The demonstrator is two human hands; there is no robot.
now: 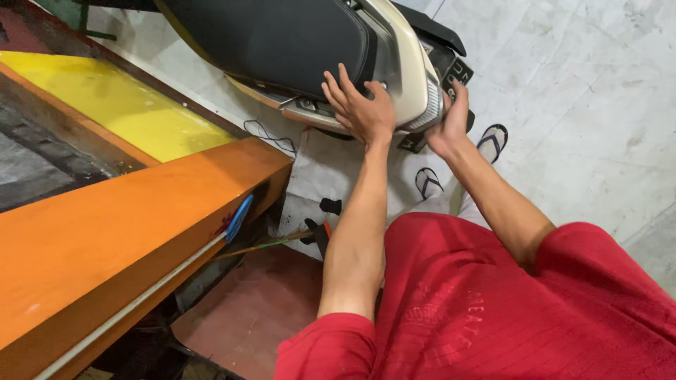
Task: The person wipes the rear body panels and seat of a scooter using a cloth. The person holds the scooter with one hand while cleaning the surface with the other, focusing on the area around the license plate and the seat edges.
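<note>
We look down over our red shirt (493, 302) at the rear of a scooter (394, 63) that fills the top of the view, at about 12 o'clock. Our left hand (360, 105) lies flat with fingers spread on its cream side panel (405, 60), just below the black seat (282, 39); it presses rather than grips, holding nothing. Our right hand (451, 119) is at 1 o'clock from it, curled around the tail end of the scooter beside the ribbed tail light (431, 112), fingers wrapped up over the edge in a narrow clasp on the bodywork. The black rear rack (436, 32) juts out just above that hand.

Below the hands, at 6 o'clock, our feet in striped sandals (428, 181) stand on a pale sheet (331, 169) spread on the floor (577, 91). At 9 o'clock runs an orange beam (120, 225), with a yellow board (127, 105) beyond it at 10 o'clock. A long rod with a blue tip (238, 218) lies along the beam's edge. A thin black wire (271, 137) loops on the floor near the scooter's underside. A reddish slab (246, 309) sits at 7 o'clock.
</note>
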